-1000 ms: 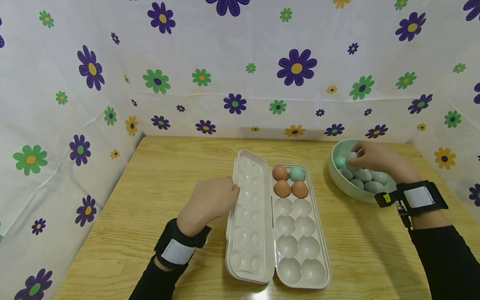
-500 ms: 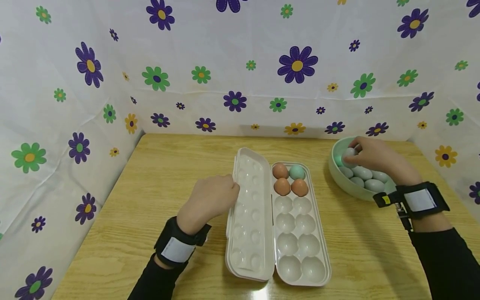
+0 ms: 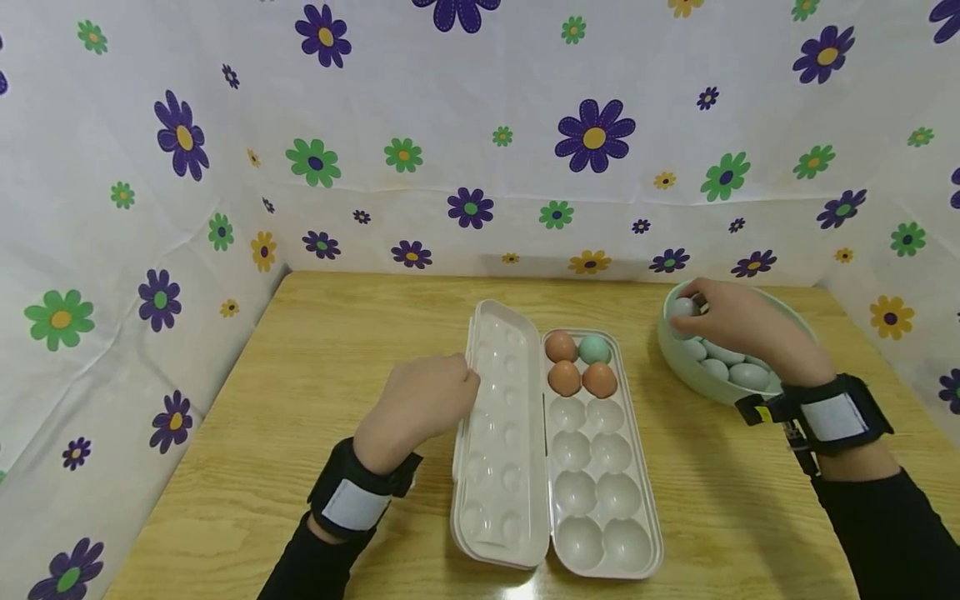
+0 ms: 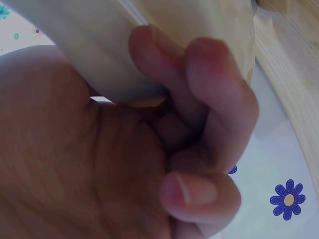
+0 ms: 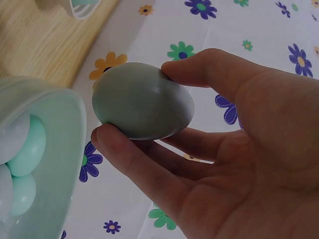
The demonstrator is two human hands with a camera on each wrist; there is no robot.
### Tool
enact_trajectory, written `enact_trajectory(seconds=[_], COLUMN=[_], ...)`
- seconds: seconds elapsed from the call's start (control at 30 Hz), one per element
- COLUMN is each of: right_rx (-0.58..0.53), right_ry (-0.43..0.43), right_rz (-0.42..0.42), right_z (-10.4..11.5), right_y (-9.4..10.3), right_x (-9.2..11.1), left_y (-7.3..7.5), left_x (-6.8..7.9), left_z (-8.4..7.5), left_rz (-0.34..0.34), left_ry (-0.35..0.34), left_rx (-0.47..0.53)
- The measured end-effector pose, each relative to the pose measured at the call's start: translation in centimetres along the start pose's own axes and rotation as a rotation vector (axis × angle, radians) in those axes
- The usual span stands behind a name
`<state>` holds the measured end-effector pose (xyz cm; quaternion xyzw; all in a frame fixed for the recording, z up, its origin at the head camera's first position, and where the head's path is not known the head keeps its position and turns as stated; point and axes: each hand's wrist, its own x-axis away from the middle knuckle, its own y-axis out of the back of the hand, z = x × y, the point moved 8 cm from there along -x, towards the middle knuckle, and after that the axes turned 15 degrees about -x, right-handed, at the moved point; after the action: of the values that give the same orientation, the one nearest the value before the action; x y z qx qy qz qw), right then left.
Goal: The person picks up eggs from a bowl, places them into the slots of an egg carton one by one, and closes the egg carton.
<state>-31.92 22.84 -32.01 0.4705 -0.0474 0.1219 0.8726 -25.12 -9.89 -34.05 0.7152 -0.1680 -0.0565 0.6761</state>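
While the left hand [image 3: 420,406] grips the outer edge of the raised white lid [image 3: 502,450], its fingers curled against that edge, the right hand [image 3: 738,321] holds one grey-green egg [image 5: 142,101] pinched between thumb and fingertips. The held egg is located above the left side of the pale green bowl [image 3: 693,380], near its rim; the right wrist view shows it apart from the bowl and lying lengthwise across the grasp.

The bowl stands at the right of the wooden table [image 3: 360,325] and contains several pale eggs [image 3: 748,377]; in the right wrist view, two brighter green eggs [image 5: 33,149] rest among them against the wall.

The lid is hinged along the left side of the white egg tray [image 3: 651,508], which lies open near the table's middle. Its farthest row carries a brown egg [image 3: 560,346] on the left and a mint-green egg [image 3: 595,349] on the right; the second row carries two brown eggs [image 3: 565,378].

Both wrists bear black straps [image 3: 358,492] with white patches, and the sleeves are black. A flower-printed cloth [image 3: 450,108] surrounds the table's far and lateral edges.
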Motion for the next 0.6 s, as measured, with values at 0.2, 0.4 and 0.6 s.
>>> enact_trajectory(seconds=[0.2,0.4,0.6], right_rx=[0.011,0.015,-0.009], right_ry=[0.047,0.073,0.120], right_rz=[-0.010,-0.007,-0.005], right_z=[1.2,2.2,3.4], right_y=[-0.4,-0.9,-1.7], right_x=[0.3,0.4,0.9], left_y=[-0.2,-0.3,-0.4], left_x=[0.0,-0.1,-0.1], left_z=[0.0,0.1,0.2], left_rz=[0.007,0.004,0.011], left_ry=[0.007,0.012,0.016], left_rx=[0.007,0.002,0.007])
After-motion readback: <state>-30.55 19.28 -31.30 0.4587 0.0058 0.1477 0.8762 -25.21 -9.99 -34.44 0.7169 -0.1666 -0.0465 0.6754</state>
